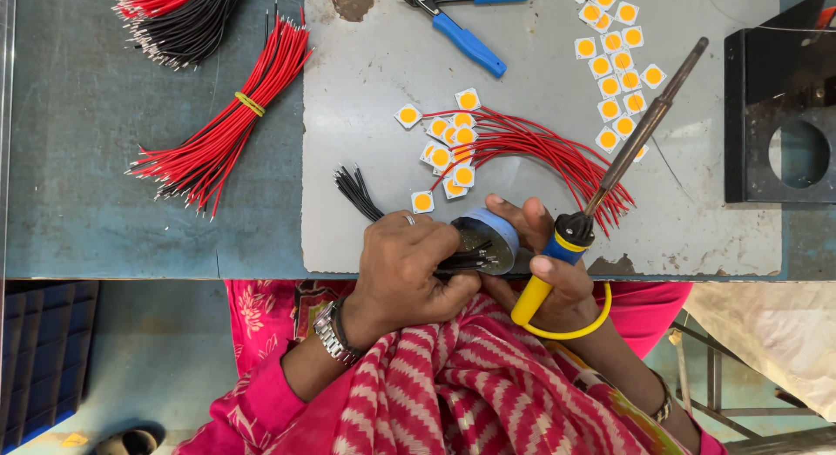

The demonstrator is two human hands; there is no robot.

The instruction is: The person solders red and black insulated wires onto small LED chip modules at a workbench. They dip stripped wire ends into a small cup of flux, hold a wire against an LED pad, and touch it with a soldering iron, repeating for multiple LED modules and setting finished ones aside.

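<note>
The left hand (405, 268), with a metal ring on one finger and a steel-link watch at the wrist, is closed around a bunch of thin black wires (461, 262), pressing their ends against a small round tin (489, 239) with a blue rim and a dull, dark inside, held at the near edge of the table. The right hand (557, 276) grips the blue-and-yellow handle of a soldering iron (623, 159); its fingers also reach behind the tin, and the iron's long brown metal shaft slants up and to the right, away from the tin, while a yellow cord loops under the wrist. More black wires (357, 192) fan out just left of the tin. Beyond them, on a scuffed grey mat (540, 80), lie small square white chips with round orange centres (453, 146), several with thin red leads (549, 150) that curve to the right. A second loose cluster of the same chips (614, 63) lies farther right. Blue-handled pliers (461, 33) rest at the mat's top edge. On the worn blue-grey table (104, 159), a red wire bundle (222, 128) is tied with a yellow band. A black metal block with a round hole (779, 115) sits at the right.
</note>
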